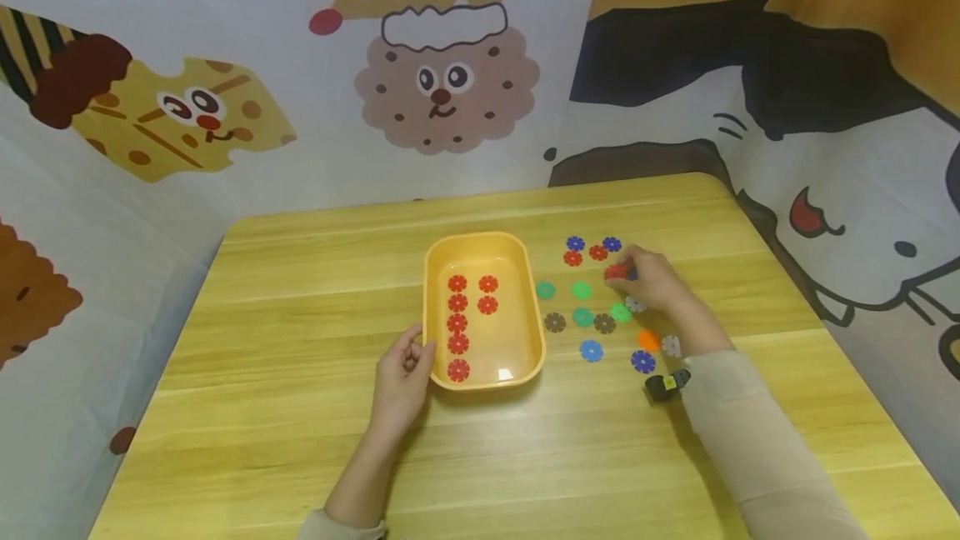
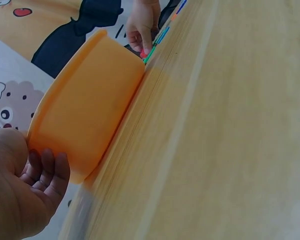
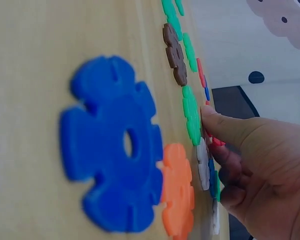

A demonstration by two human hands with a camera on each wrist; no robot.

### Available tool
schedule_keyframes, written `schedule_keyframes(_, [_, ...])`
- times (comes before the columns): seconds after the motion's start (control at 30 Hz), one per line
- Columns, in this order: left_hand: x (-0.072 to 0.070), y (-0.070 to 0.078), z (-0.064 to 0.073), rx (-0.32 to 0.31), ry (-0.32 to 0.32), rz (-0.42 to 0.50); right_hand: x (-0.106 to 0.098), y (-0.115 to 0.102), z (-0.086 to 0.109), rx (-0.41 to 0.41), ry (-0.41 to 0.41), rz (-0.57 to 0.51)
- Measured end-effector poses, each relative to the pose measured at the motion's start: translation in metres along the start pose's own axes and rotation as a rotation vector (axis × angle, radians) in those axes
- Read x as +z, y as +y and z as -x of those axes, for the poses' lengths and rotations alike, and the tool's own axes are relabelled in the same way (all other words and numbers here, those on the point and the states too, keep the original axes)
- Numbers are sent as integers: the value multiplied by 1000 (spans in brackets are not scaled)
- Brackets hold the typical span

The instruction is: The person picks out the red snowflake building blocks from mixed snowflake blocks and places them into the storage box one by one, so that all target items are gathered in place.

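Note:
My left hand (image 1: 402, 377) holds the near left side of a yellow-orange plastic tray (image 1: 532, 315), its thumb at the rim and its fingers by the outer wall. Inside the tray, flat red flower-shaped discs (image 1: 457, 323) lie in a column of several, with two more beside it. Right of the tray, my right hand (image 1: 656, 282) pinches a red flower-shaped disc (image 1: 616, 272) between thumb and fingers, low over the table. The right wrist view shows that thumb (image 3: 222, 122) close to the loose discs; the hand partly covers the red one.
Around the right hand lie loose discs: blue (image 1: 642, 362), orange (image 1: 648, 341), green (image 1: 581, 290), brown (image 1: 554, 322), grey (image 1: 671, 346) and more red ones (image 1: 573, 258). A small black device (image 1: 667, 385) is at the right sleeve. Cartoon-printed cloth (image 1: 300, 165) hangs behind the wooden table (image 1: 300, 290).

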State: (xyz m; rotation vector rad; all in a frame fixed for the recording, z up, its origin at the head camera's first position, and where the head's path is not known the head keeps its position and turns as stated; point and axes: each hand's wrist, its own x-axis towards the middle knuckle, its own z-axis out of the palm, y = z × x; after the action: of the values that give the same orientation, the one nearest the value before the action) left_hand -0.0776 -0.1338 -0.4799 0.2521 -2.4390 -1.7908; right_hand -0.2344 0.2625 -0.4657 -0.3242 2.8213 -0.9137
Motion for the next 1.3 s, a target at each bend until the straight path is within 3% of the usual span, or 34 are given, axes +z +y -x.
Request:
schedule_keyframes(0.33, [1, 1, 2, 4, 6, -7, 4, 4, -1, -62, -6, -1])
schedule_keyframes(0.63, [0, 1, 1, 9, 4, -1, 4, 3, 0, -64, -17, 10])
schedule_keyframes(0.8, [0, 1, 1, 4, 0, 3, 9, 2, 0, -77, -5, -36])
schedule_keyframes(1.3, [1, 2, 1, 23, 13, -5, 23, -33, 4, -188, 115, -117])
